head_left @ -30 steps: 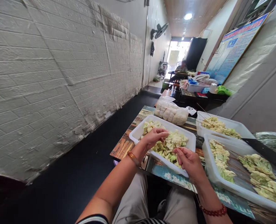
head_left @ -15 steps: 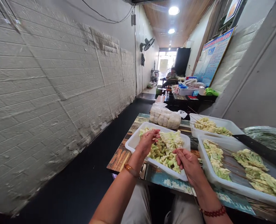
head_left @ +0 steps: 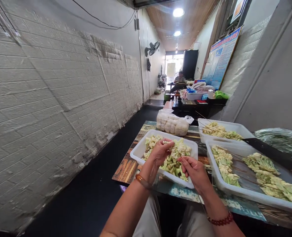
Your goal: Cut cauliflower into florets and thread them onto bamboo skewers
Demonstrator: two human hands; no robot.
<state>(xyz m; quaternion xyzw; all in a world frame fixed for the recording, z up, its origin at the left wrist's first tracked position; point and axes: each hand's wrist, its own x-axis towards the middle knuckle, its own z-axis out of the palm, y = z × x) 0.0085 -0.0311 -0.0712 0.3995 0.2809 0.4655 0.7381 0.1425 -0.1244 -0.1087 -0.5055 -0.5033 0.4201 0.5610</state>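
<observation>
My left hand (head_left: 160, 152) is closed over the near tub, its fingertips pinching what looks like a small cauliflower floret, partly hidden by the fingers. My right hand (head_left: 192, 168) pinches a thin skewer near its upper end, and the rest of the stick runs back under the palm toward the wrist. Both hands hover above a white plastic tub (head_left: 137, 151) of loose cauliflower florets (head_left: 172, 163). To the right, a larger tub (head_left: 237, 191) holds skewered cauliflower (head_left: 279, 184) in rows, sticks pointing inward.
A clear bag of round white pieces (head_left: 172, 124) lies behind the near tub. Another tub with skewered cauliflower (head_left: 220, 130) stands at the back right, beside a plastic-wrapped green bundle (head_left: 281, 140). A brick-patterned wall (head_left: 62, 98) runs along the left. A person (head_left: 179, 77) sits far back.
My left hand has come down and right, closing its fingers on a floret near the skewer tip. My right hand still pinches the skewer. The view has shifted slightly.
</observation>
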